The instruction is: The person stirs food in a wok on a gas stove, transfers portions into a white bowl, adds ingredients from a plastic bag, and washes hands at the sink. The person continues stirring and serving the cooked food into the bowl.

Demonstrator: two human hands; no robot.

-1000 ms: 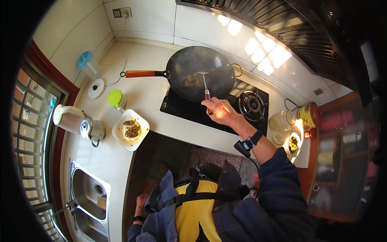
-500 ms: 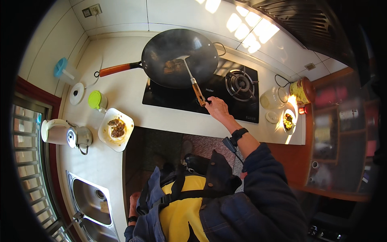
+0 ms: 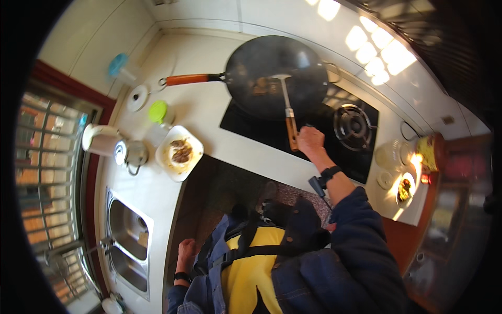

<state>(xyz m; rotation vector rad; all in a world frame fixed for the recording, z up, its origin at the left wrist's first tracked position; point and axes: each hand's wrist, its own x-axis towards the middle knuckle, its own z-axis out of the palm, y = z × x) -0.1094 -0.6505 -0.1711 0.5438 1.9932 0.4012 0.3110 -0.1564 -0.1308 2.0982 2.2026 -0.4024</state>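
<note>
A black wok [image 3: 251, 57] rests on the black gas stove [image 3: 340, 152], its wooden handle pointing left. Dark food pieces [image 3: 260, 86] lie in it. A wok spatula [image 3: 287, 97] leans in the wok, its wooden grip slanting toward me over the stove's front. Beside the grip's end, my right hand [image 3: 310, 140] is closed at the stove's front middle. A dark rounded piece shows at its fingers; what it holds is mostly hidden. My left hand [image 3: 186, 250] hangs low beside my body near the counter edge, fingers curled, with nothing visible in it.
A white square plate [image 3: 194, 138] with cooked meat stands on the left counter. Near it are a green-lidded jug [image 3: 158, 112], a metal kettle [image 3: 137, 153] and a sink [image 3: 120, 220]. Right of the burner [image 3: 351, 125] stand a glass jar [image 3: 386, 154] and a dish of chopped food [image 3: 405, 189].
The view has turned, so the scene sits farther right. My right hand is now more tightly closed beside the spatula grip. More of my left hand shows at my side.
</note>
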